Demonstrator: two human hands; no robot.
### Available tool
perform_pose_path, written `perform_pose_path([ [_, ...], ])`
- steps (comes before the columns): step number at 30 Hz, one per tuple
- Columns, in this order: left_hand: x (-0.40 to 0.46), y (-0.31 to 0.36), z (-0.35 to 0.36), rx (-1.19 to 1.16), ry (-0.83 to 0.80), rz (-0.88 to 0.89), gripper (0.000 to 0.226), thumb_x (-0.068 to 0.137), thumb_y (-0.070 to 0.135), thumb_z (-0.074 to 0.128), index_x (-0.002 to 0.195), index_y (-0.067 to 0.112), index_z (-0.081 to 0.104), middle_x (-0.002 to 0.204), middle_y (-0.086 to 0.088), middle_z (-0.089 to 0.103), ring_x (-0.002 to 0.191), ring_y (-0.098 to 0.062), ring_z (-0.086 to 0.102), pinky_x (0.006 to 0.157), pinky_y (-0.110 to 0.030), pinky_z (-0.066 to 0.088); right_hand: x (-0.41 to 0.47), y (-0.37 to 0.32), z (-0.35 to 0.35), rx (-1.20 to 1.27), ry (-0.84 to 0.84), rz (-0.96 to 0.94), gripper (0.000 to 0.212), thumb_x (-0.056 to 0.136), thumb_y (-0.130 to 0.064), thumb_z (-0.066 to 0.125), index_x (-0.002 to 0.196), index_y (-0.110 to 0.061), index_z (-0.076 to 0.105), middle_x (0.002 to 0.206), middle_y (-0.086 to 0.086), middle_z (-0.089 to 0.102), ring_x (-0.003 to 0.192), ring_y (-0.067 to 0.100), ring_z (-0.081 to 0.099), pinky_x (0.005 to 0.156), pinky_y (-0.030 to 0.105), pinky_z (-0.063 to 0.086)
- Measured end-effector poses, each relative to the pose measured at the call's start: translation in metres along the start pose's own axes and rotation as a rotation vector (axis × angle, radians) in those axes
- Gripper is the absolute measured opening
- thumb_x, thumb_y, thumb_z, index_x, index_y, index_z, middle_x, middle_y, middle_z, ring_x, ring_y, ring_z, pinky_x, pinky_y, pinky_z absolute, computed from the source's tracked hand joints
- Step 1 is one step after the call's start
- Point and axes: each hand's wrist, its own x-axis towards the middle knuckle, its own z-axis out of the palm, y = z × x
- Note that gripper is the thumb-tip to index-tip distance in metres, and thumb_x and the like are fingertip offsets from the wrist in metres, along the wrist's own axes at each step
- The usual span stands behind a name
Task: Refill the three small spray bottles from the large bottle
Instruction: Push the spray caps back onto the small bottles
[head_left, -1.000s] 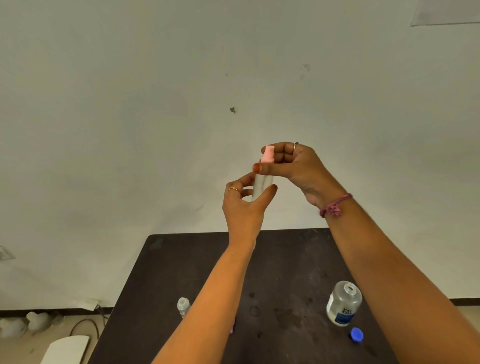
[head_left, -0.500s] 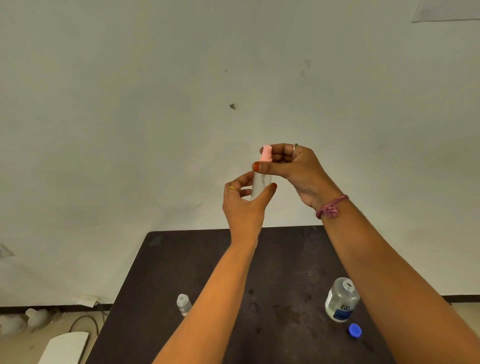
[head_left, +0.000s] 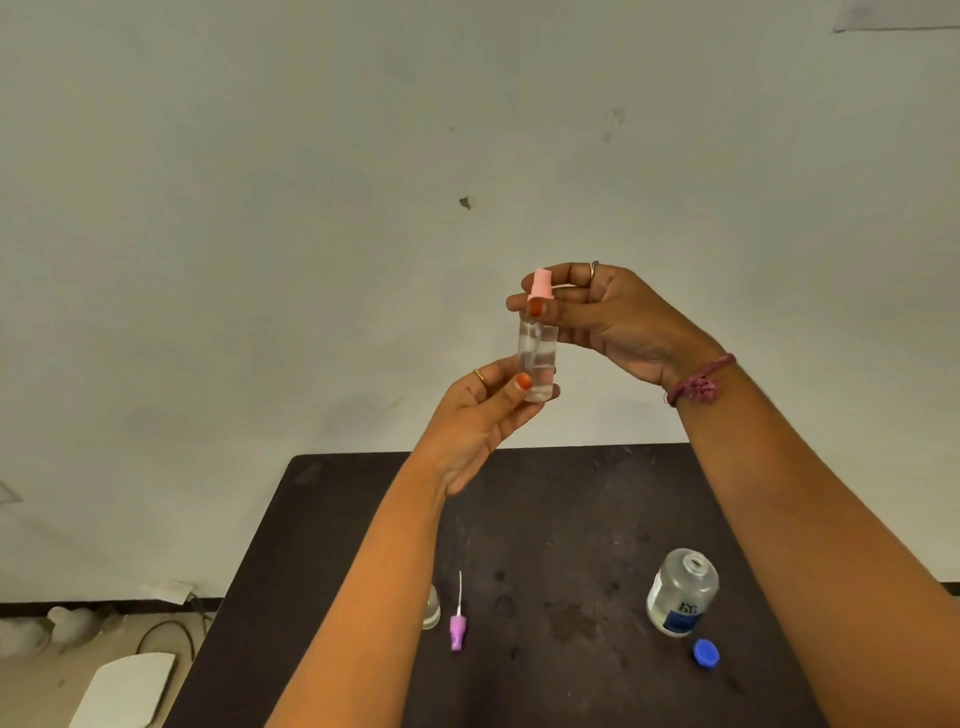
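Observation:
I hold a small clear spray bottle (head_left: 538, 358) upright in front of the wall, above the dark table (head_left: 571, 519). My left hand (head_left: 478, 415) grips its lower body between thumb and fingers. My right hand (head_left: 613, 317) pinches its pink spray top (head_left: 540, 285) at the neck. The large clear bottle (head_left: 681, 592) with a blue label stands uncapped on the table's right side, and its blue cap (head_left: 705, 652) lies just in front of it. A purple spray top with a white tube (head_left: 457, 623) lies on the table. Beside it, another small clear bottle (head_left: 431, 608) is mostly hidden behind my left forearm.
A plain grey-white wall fills the upper view. On the floor to the left of the table lie a white board (head_left: 124, 691), a dark cable (head_left: 166, 629) and some pale objects (head_left: 47, 629) by the wall.
My left hand has slid down to the bottle's base, so more of the clear body shows. The view has tipped down a little, and the purple spray top is now visible on the table.

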Motion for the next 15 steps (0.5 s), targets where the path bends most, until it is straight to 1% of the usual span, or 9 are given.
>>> perform_pose_path([
  [2, 0.000, 0.000, 0.000, 0.085, 0.023, 0.029, 0.045, 0.080, 0.021, 0.062, 0.123, 0.010, 0.058, 0.119, -0.009, 0.068, 0.108, -0.025, 0.066, 0.099, -0.035, 0.049, 0.001, -0.002, 0.001, -0.062, -0.027, -0.010, 0.034, 0.078, -0.017, 0.066, 0.112, -0.013, 0.062, 0.104, 0.001, 0.072, 0.102, 0.014, 0.067, 0.093, 0.024, 0.050],
  [4, 0.000, 0.000, -0.002, 0.189, 0.068, 0.061, 0.048, 0.074, 0.027, 0.067, 0.120, 0.014, 0.060, 0.115, -0.005, 0.069, 0.107, -0.022, 0.066, 0.100, -0.036, 0.048, 0.001, -0.003, 0.004, -0.127, -0.034, -0.017, 0.035, 0.075, -0.023, 0.067, 0.109, -0.016, 0.064, 0.100, -0.004, 0.073, 0.102, 0.009, 0.066, 0.099, 0.023, 0.043],
  [6, 0.002, -0.002, -0.004, 0.315, 0.129, 0.085, 0.048, 0.079, 0.028, 0.069, 0.124, 0.015, 0.060, 0.116, -0.002, 0.069, 0.108, -0.019, 0.065, 0.100, -0.036, 0.049, 0.001, -0.002, 0.006, -0.142, -0.009, -0.017, 0.037, 0.069, -0.028, 0.069, 0.105, -0.019, 0.067, 0.098, -0.007, 0.073, 0.100, 0.006, 0.066, 0.103, 0.026, 0.037],
  [7, 0.003, -0.004, -0.005, 0.364, 0.156, 0.091, 0.047, 0.083, 0.026, 0.068, 0.127, 0.014, 0.058, 0.118, -0.002, 0.068, 0.109, -0.018, 0.065, 0.101, -0.036, 0.048, 0.002, 0.000, 0.008, -0.136, 0.013, -0.017, 0.036, 0.069, -0.027, 0.071, 0.104, -0.019, 0.068, 0.098, -0.006, 0.073, 0.099, 0.006, 0.066, 0.102, 0.026, 0.038],
  [9, 0.006, -0.009, -0.004, 0.409, 0.211, 0.093, 0.045, 0.087, 0.024, 0.066, 0.130, 0.014, 0.056, 0.122, -0.003, 0.066, 0.111, -0.018, 0.063, 0.102, -0.037, 0.048, 0.004, 0.006, 0.013, -0.139, 0.078, -0.022, 0.033, 0.073, -0.022, 0.073, 0.105, -0.017, 0.068, 0.099, -0.005, 0.073, 0.098, 0.005, 0.067, 0.097, 0.022, 0.042],
  [12, 0.010, -0.016, -0.002, 0.450, 0.273, 0.100, 0.041, 0.091, 0.022, 0.062, 0.130, 0.015, 0.053, 0.124, -0.003, 0.064, 0.112, -0.020, 0.062, 0.103, -0.040, 0.047, 0.010, 0.018, 0.023, -0.160, 0.201, -0.043, 0.031, 0.076, -0.017, 0.076, 0.106, -0.015, 0.070, 0.098, -0.006, 0.073, 0.091, 0.002, 0.068, 0.081, 0.010, 0.047],
  [14, 0.013, -0.022, -0.002, 0.491, 0.303, 0.110, 0.038, 0.094, 0.019, 0.057, 0.131, 0.013, 0.052, 0.125, -0.004, 0.063, 0.112, -0.020, 0.062, 0.103, -0.040, 0.047, 0.013, 0.027, 0.033, -0.159, 0.281, -0.058, 0.031, 0.076, -0.015, 0.076, 0.106, -0.012, 0.071, 0.099, -0.001, 0.073, 0.089, 0.003, 0.068, 0.076, 0.007, 0.048],
  [15, 0.015, -0.024, -0.003, 0.503, 0.321, 0.114, 0.037, 0.095, 0.018, 0.056, 0.132, 0.012, 0.052, 0.124, -0.005, 0.063, 0.112, -0.021, 0.062, 0.103, -0.041, 0.046, 0.014, 0.032, 0.038, -0.163, 0.316, -0.066, 0.032, 0.077, -0.016, 0.076, 0.108, -0.011, 0.070, 0.101, 0.001, 0.073, 0.090, 0.005, 0.069, 0.077, 0.008, 0.049],
])
